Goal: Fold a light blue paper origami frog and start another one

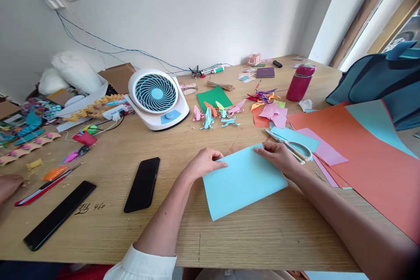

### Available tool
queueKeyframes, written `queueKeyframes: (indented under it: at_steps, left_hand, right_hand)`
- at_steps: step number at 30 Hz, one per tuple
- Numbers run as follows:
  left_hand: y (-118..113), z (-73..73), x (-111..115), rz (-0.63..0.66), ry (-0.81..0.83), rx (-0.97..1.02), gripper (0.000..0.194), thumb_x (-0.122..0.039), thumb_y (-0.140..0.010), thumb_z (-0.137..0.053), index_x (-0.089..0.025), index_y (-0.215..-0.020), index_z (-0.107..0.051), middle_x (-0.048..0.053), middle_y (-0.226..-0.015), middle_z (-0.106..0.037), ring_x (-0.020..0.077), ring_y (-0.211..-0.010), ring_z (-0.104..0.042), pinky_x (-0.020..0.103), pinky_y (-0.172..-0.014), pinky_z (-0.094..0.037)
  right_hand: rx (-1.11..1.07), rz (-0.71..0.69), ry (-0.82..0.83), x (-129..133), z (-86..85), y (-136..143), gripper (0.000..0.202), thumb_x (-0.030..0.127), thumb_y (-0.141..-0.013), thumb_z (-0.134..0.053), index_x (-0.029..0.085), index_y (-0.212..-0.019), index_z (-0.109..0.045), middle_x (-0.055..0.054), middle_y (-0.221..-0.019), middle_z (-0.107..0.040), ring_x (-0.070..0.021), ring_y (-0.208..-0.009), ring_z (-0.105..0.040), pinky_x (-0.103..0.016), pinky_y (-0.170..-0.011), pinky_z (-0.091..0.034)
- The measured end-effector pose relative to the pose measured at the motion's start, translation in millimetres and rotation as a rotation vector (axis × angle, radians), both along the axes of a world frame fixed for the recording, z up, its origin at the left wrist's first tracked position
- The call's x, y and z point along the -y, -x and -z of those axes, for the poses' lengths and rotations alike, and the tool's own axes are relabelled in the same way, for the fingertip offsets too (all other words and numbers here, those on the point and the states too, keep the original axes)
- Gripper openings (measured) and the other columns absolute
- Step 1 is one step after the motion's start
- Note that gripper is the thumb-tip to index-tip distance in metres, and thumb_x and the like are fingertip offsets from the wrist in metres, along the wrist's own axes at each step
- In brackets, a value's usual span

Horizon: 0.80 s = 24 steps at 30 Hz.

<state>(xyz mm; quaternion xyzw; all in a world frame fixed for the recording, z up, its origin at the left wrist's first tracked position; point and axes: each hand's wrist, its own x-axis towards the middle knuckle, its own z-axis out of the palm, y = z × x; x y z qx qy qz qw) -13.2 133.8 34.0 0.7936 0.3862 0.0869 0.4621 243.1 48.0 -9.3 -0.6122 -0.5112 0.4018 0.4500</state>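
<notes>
A light blue sheet of paper (244, 183) slants above the front of the wooden table, between my two hands. My left hand (208, 162) pinches its upper left edge with thumb and fingers. At the upper right corner, my right hand (274, 154) grips the same sheet, thumb on top. White-handled scissors (297, 148) lie just beyond my right hand, partly over light blue and pink paper pieces. Several small folded paper figures (208, 119) in pink, blue, orange and green stand past the sheet, near a green square (215, 97).
Large orange sheets (357, 148) spread at right beside a blue bag (377, 78). A red bottle (301, 82) stands behind. A white fan (157, 96) is at back left; a black phone (142, 184) lies left of my arm. Another person's hand (9, 188) rests at far left.
</notes>
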Motion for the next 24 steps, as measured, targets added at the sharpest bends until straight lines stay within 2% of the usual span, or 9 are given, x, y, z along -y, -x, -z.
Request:
queueKeyframes:
  at_steps: [5,13,19,24]
  left_hand:
    - [0,1.5,-3,-0.044,-0.125,-0.002,0.026,-0.041,-0.072,-0.067,-0.015,-0.073,-0.069,-0.002,-0.065,-0.058,0.0122,-0.061,-0.049,0.022,-0.054,-0.032]
    - [-2,-8.0,4,-0.022,-0.276,0.012,0.02,-0.036,-0.076,-0.064,-0.017,-0.071,-0.067,-0.002,-0.068,-0.06,0.013,-0.065,-0.051,0.023,-0.057,-0.032]
    - [-2,-9.8,5,-0.003,-0.24,0.01,0.023,-0.038,-0.076,-0.064,-0.016,-0.068,-0.064,-0.002,-0.067,-0.058,0.0127,-0.064,-0.05,0.023,-0.056,-0.031]
    - [-1,-7.6,1,-0.001,-0.176,0.008,0.027,-0.042,-0.075,-0.064,-0.016,-0.067,-0.061,-0.004,-0.065,-0.054,0.0116,-0.062,-0.046,0.022,-0.055,-0.03]
  right_hand:
    - [-0.033,0.028,-0.006,1,-7.1,0,0.056,0.066,-0.067,-0.069,0.021,-0.06,-0.036,0.005,-0.059,-0.032,-0.0085,-0.053,-0.027,-0.024,-0.046,-0.021]
    - [-0.013,-0.06,0.033,-1,-2.3,-9,0.046,0.064,-0.074,-0.064,0.021,-0.07,-0.049,0.001,-0.065,-0.045,-0.0124,-0.057,-0.039,-0.025,-0.049,-0.03]
    - [-0.006,-0.009,0.032,-1,-10.7,-3,0.053,0.069,-0.068,-0.065,0.02,-0.064,-0.049,0.001,-0.062,-0.047,-0.0118,-0.055,-0.041,-0.025,-0.047,-0.031]
    - [-0.113,-0.003,0.044,-1,-7.8,-2,0.053,0.068,-0.064,-0.07,0.018,-0.063,-0.051,0.002,-0.06,-0.049,-0.0102,-0.052,-0.042,-0.024,-0.047,-0.031]
